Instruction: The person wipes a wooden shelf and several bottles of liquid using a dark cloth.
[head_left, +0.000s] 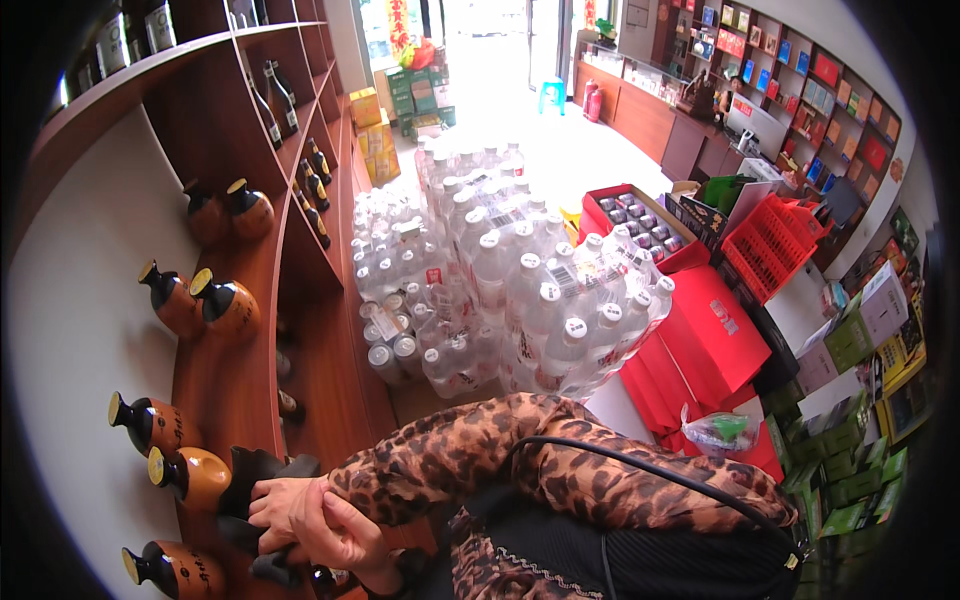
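My right hand (276, 510) is over a dark cloth (251, 474) on the wooden shelf (247, 390) at lower left, its fingers bent onto the fabric. From below, my left hand (337, 529) overlaps the back of the right one. Its thumb and forefinger meet at the cuff of the leopard-print right sleeve (420, 461). Close by the cloth stands a brown ceramic bottle (202, 478) with a yellow cap. Another ceramic bottle (184, 570) is nearer me. Part of the cloth is hidden beneath my hands.
Shrink-wrapped packs of clear bottles (555, 307) and silver cans (394, 337) are stacked ahead. Red boxes (705, 330) and a red plastic basket (772, 244) lie to the right. A black cable (637, 465) crosses my arm. A person (726, 97) is behind the far counter (637, 105).
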